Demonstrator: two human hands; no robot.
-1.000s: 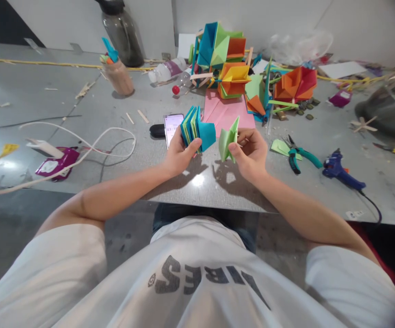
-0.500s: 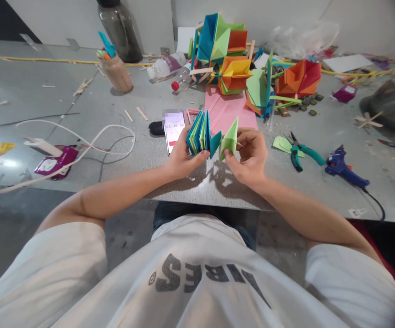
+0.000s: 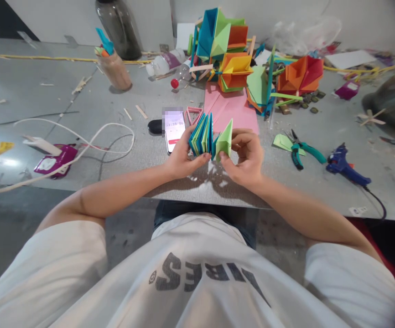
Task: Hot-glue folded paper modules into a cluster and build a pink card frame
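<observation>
My left hand (image 3: 183, 157) is closed around a stack of folded blue and green papers (image 3: 200, 135), its thumb pressing along the lower edge. Facing it, my right hand (image 3: 247, 157) pinches a light green folded paper (image 3: 225, 139) between thumb and fingers. That green piece stands close beside the stack's right end; whether the two touch I cannot tell. Just behind my left hand lies a lit phone (image 3: 174, 127). A pink sheet (image 3: 240, 109) and a small pink frame (image 3: 193, 114) lie beyond the papers.
Folded paper structures (image 3: 223, 45) stand at the back, beside an orange and red one (image 3: 302, 75). To the right lie pliers (image 3: 302, 148) and a blue glue gun (image 3: 346, 166). A white cable (image 3: 108, 127) loops at left, near a jar (image 3: 115, 73) and bottles.
My right hand has moved slightly left with the green paper, narrowing the gap to the stack. The stack has tilted a little to the right.
</observation>
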